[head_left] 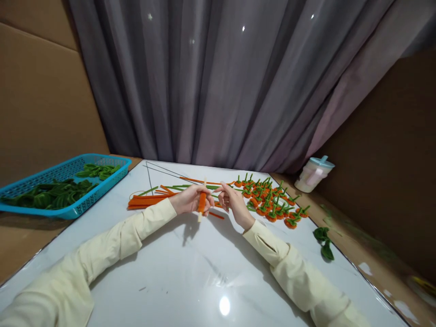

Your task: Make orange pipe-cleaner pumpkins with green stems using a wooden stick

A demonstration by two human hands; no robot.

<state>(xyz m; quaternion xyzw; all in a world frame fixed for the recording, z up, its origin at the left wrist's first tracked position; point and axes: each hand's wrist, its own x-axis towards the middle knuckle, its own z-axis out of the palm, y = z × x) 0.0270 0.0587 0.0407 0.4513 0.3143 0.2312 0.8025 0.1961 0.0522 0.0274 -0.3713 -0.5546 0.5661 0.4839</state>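
Observation:
My left hand [191,199] is closed round a pale thin stick with an orange fuzzy strip [202,202] wound about its middle; the stick stands nearly upright in the view. Just to the right, my right hand [233,202] is raised with its index finger reaching toward the stick and the other fingers curled. Whether it pinches anything is too small to tell. Behind my left wrist lies a bundle of orange fuzzy stems [145,201], with a few green stems [177,186] beyond. Several small orange pieces with green stems [265,200] stand grouped right of my right hand.
A blue basket [80,210] with green fuzzy loops stands at the left. A lidded cup [313,175] is at the back right, and dark green leaf shapes [323,243] lie near the right edge of the white table [190,281]. A grey curtain [211,91] hangs behind.

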